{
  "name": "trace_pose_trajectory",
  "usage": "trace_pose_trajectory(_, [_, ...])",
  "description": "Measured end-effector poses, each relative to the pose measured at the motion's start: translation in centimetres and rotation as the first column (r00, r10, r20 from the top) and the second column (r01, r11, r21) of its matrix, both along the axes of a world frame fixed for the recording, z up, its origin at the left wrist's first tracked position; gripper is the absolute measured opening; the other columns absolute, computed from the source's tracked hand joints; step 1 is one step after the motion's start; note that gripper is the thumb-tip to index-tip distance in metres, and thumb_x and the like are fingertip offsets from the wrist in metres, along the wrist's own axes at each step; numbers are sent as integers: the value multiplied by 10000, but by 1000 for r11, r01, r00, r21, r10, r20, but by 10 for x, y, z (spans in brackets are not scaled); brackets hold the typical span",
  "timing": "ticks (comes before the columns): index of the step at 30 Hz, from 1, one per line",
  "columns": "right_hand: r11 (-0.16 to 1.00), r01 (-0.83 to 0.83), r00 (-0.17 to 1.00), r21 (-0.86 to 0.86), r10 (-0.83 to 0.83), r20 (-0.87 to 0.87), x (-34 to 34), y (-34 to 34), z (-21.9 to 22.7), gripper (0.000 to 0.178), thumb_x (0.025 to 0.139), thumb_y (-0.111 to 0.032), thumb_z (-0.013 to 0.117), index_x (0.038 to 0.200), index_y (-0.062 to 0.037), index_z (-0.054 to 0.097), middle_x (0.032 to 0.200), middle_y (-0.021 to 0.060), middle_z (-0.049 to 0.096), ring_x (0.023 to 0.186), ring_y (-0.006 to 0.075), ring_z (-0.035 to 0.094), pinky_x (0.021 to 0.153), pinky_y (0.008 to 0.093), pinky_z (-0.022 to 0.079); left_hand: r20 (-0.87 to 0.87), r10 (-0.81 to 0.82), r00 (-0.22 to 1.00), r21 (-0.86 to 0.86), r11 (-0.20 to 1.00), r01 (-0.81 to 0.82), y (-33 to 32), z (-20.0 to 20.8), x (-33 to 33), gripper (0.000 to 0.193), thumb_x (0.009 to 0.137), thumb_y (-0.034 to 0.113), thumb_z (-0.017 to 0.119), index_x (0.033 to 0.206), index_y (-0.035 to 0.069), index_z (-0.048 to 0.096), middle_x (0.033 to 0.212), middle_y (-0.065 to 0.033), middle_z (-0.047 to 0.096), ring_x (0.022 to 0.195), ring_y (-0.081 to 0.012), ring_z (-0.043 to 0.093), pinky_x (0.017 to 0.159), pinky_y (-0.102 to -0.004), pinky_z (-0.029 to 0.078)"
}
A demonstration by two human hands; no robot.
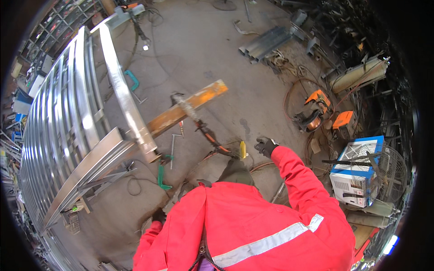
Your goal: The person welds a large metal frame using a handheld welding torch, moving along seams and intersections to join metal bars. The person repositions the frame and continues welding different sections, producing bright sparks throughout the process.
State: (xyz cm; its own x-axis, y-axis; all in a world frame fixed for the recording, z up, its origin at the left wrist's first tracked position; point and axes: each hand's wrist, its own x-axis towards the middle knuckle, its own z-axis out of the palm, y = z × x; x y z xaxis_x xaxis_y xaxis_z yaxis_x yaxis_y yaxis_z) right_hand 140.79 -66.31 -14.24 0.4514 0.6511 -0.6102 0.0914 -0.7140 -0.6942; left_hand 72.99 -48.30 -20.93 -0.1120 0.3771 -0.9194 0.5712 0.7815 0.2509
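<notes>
My right hand, in a dark glove, hovers over the floor to the right of my leg. Its fingers are loosely bent and apart, with nothing visible in them. Low on the left, my left hand shows only as a dark glove at the sleeve's end; its fingers are hidden. A yellow piece lies by my dark trouser leg. Ahead, a wrapped cable drapes across a rusty orange steel bar. A green clamp sits at the near end of a long metal tube.
A large slatted metal frame fills the left. Another green clamp lies beyond the tube. On the right are a copper wire spool, an orange machine, a blue-and-white box and a fan. Metal channels lie farther off.
</notes>
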Motion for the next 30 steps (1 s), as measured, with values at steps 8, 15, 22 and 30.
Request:
trace_pose_trajectory(8, [923, 49, 971, -382, -133, -198, 48, -144, -59, 587, 924, -277, 710, 1421, -42, 504, 1146, 123, 688, 843, 221, 677, 688, 379, 553, 24, -177, 984, 52, 983, 176, 17, 35, 157, 466, 955, 503, 470, 1006, 66, 623, 866, -86, 657, 741, -217, 654, 605, -390, 504])
trace_pose_trajectory(15, [725, 412, 765, -553, -604, -222, 79, -249, -39, 415, 960, -318, 655, 1337, -158, 590, 906, 54, 669, 722, 203, 662, 625, 382, 563, 176, -199, 964, -6, 979, 203, 20, 36, 274, 369, 939, 462, 501, 900, 108, 596, 782, -25, 592, 634, -165, 575, 534, -356, 429])
trace_pose_trajectory(22, [687, 486, 710, -541, -670, -214, 95, -245, -23, 331, 969, -294, 639, 1261, -141, 610, 996, 78, 675, 807, 244, 685, 701, 450, 572, 62, -256, 965, -95, 961, 261, 37, -27, 292, 217, 1001, 353, 398, 1042, 189, 533, 840, -30, 620, 682, -202, 610, 581, -397, 468])
trace_pose_trajectory(30, [753, 456, 747, -475, -614, -255, 180, -210, -37, 396, 970, -318, 651, 1310, -123, 588, 1076, 110, 690, 805, 284, 701, 695, 468, 584, -90, -677, 730, -4, 734, 680, -3, -43, 320, 553, 990, 557, 417, 845, 88, 673, 754, -125, 712, 745, -286, 706, 681, -473, 513])
